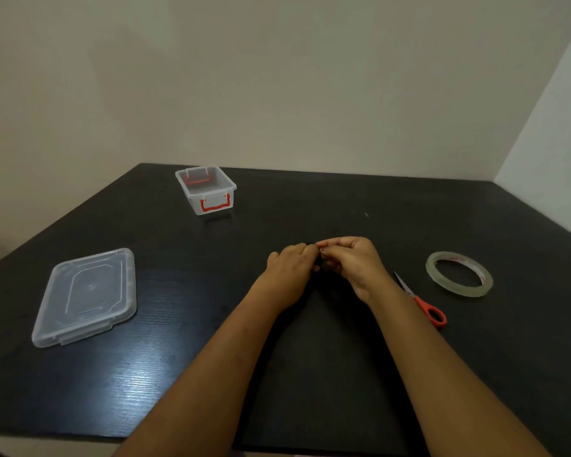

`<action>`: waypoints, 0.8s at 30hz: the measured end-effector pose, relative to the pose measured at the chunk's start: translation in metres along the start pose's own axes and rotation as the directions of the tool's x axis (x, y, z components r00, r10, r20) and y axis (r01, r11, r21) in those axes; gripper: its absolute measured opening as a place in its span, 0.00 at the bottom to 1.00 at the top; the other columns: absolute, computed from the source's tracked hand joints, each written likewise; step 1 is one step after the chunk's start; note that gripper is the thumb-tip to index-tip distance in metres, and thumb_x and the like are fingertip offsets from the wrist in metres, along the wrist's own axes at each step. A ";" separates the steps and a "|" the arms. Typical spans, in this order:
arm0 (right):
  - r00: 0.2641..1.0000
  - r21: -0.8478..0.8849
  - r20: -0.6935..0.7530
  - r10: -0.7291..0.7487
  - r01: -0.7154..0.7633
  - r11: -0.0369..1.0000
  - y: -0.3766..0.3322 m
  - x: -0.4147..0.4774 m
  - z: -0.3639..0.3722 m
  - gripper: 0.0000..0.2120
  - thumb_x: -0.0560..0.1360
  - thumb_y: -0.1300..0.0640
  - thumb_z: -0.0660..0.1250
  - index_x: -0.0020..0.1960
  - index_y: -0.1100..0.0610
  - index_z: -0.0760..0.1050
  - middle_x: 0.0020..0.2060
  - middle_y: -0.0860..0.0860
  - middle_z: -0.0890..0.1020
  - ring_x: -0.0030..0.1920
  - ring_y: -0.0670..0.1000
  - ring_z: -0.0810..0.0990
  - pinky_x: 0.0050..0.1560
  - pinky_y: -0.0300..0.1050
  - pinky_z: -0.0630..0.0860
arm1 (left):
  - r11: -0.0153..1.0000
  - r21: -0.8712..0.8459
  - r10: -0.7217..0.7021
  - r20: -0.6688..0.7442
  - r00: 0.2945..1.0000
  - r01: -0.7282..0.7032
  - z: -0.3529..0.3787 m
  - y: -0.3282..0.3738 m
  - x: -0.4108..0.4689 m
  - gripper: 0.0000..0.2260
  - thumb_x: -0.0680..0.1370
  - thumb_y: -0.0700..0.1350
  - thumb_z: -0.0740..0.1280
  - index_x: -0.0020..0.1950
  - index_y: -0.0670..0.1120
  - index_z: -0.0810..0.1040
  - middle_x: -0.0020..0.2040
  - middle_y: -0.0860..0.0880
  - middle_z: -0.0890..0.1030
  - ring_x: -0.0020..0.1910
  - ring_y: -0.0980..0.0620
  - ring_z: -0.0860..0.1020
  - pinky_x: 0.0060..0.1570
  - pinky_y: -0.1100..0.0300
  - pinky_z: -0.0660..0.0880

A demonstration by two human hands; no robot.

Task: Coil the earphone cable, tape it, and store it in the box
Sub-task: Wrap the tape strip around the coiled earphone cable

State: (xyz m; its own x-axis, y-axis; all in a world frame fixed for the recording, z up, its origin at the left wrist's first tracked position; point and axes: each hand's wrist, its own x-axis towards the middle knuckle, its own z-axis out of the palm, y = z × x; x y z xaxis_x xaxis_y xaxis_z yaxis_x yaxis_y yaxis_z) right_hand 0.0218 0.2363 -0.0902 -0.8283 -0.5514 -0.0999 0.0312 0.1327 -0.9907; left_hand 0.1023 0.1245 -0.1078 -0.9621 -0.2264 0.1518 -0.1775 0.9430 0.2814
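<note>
My left hand (289, 263) and my right hand (350, 258) meet at the middle of the black table (178, 374), fingers curled toward each other. They pinch something small and dark between them, most likely the coiled earphone cable (320, 265), which is almost wholly hidden by the fingers and blends with the table. A roll of clear tape (459, 273) lies flat to the right. The clear box (206, 189) with red handles stands open at the back left, and nothing is visible inside it.
Red-handled scissors (422, 303) lie just right of my right wrist, blades pointing away from me. The clear box lid (86, 296) rests flat at the left. Walls close off the table at the back and right.
</note>
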 end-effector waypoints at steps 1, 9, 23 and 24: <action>1.000 -0.001 -0.007 -0.001 0.001 1.000 0.000 0.000 0.000 0.08 0.75 0.66 0.65 0.47 0.58 0.83 0.46 0.55 0.84 0.47 0.51 0.83 0.47 0.43 0.80 | 1.000 -0.017 -0.010 0.008 1.000 0.010 0.000 0.000 0.000 0.13 0.80 0.46 0.58 0.64 0.48 0.67 0.63 0.47 0.71 0.62 0.47 0.70 0.59 0.50 0.66; 0.999 -0.024 -0.027 -0.029 0.028 0.999 0.001 0.001 0.004 0.08 0.75 0.65 0.66 0.46 0.57 0.83 0.46 0.55 0.84 0.46 0.53 0.84 0.40 0.41 0.79 | 0.999 -0.029 -0.011 0.039 0.999 0.013 0.001 -0.001 0.001 0.12 0.80 0.44 0.57 0.64 0.48 0.65 0.63 0.46 0.74 0.59 0.46 0.73 0.58 0.51 0.67; 0.995 -0.058 -0.065 -0.077 0.073 0.996 -0.001 -0.001 0.007 0.07 0.75 0.62 0.67 0.48 0.56 0.83 0.45 0.51 0.84 0.47 0.48 0.82 0.45 0.42 0.79 | 0.973 -0.230 -0.033 -0.017 0.999 0.029 -0.009 0.007 -0.011 0.33 0.80 0.43 0.60 0.75 0.56 0.41 0.59 0.41 0.77 0.52 0.45 0.78 0.59 0.46 0.72; 0.995 -0.060 -0.067 -0.071 0.067 0.996 0.000 0.000 0.007 0.06 0.75 0.62 0.67 0.47 0.56 0.83 0.45 0.51 0.84 0.47 0.48 0.82 0.46 0.43 0.79 | 0.972 -0.234 -0.022 -0.025 0.999 0.016 -0.009 0.007 -0.012 0.30 0.80 0.42 0.59 0.75 0.55 0.44 0.58 0.42 0.77 0.52 0.45 0.78 0.59 0.46 0.72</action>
State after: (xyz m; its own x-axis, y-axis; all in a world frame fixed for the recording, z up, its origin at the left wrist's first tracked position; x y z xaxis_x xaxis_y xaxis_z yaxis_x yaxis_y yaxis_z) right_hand 0.0261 0.2307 -0.0908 -0.8640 -0.5029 -0.0227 -0.0583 0.1446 -0.9878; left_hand 0.1146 0.1317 -0.0987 -0.9526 -0.2531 0.1690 -0.1392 0.8561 0.4978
